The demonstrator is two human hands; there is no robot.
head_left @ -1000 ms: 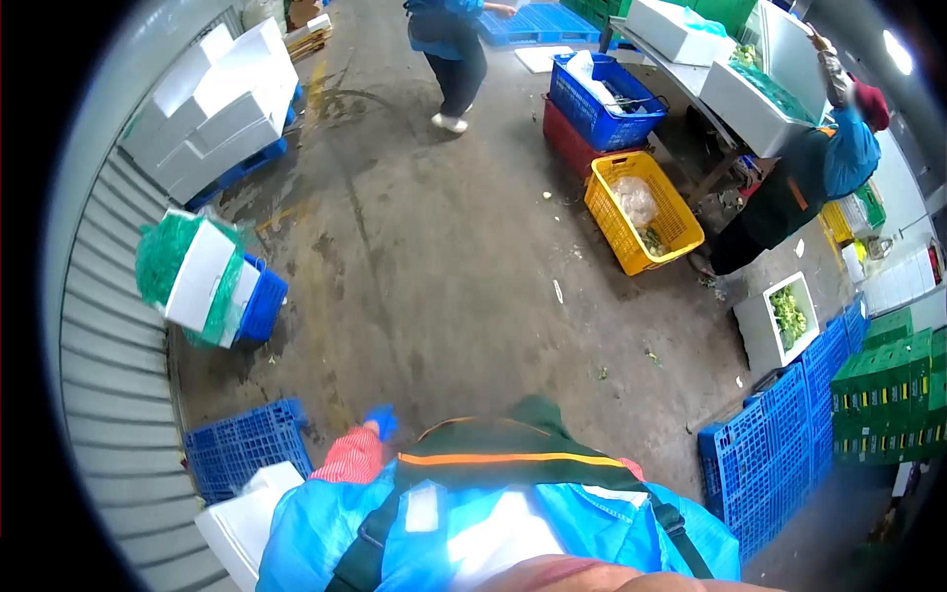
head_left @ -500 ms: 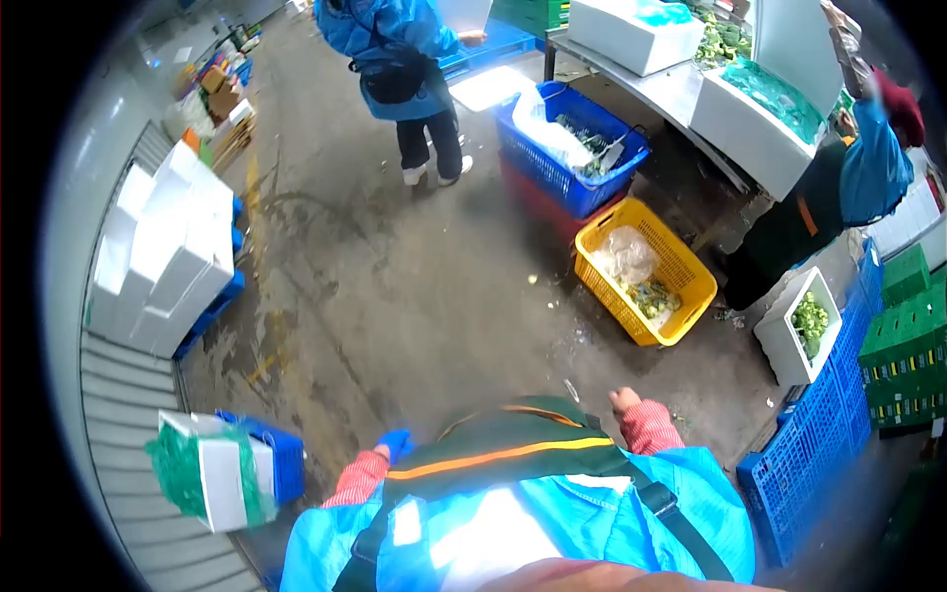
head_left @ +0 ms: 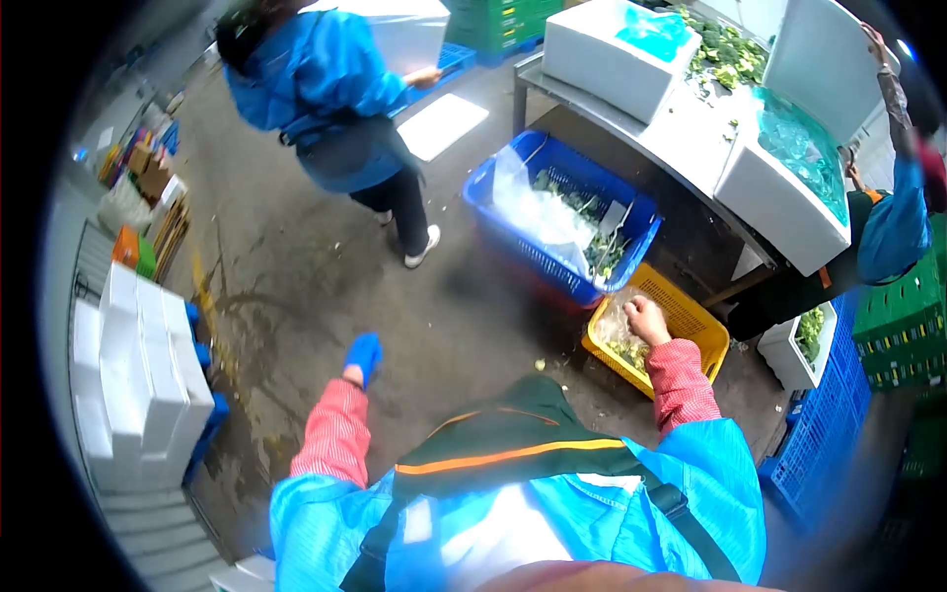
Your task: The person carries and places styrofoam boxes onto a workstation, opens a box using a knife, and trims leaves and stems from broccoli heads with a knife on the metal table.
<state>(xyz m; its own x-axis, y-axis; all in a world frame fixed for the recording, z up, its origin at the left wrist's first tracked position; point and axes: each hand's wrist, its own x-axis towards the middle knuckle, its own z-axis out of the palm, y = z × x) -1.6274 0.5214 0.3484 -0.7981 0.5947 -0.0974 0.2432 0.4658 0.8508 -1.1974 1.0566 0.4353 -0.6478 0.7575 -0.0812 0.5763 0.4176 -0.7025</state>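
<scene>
Grey concrete floor [head_left: 276, 266]; your bare right grip [head_left: 646, 321], curled, contents unclear, visually overlaps the yellow plastic crate [head_left: 691, 308]; blue-gloved left grip [head_left: 363, 359], unreadable, hangs well left.

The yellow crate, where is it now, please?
In the head view, the yellow crate is right of centre, beside the blue crate; the right hand appears over it.

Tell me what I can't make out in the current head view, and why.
In the head view:
Yellow crate: part of its inside is hidden by the right hand and sleeve.
Blue crate: contents partly covered by pale plastic.
White box: cut off by the top edge.
Green crates: label print too small and blurred.
</scene>
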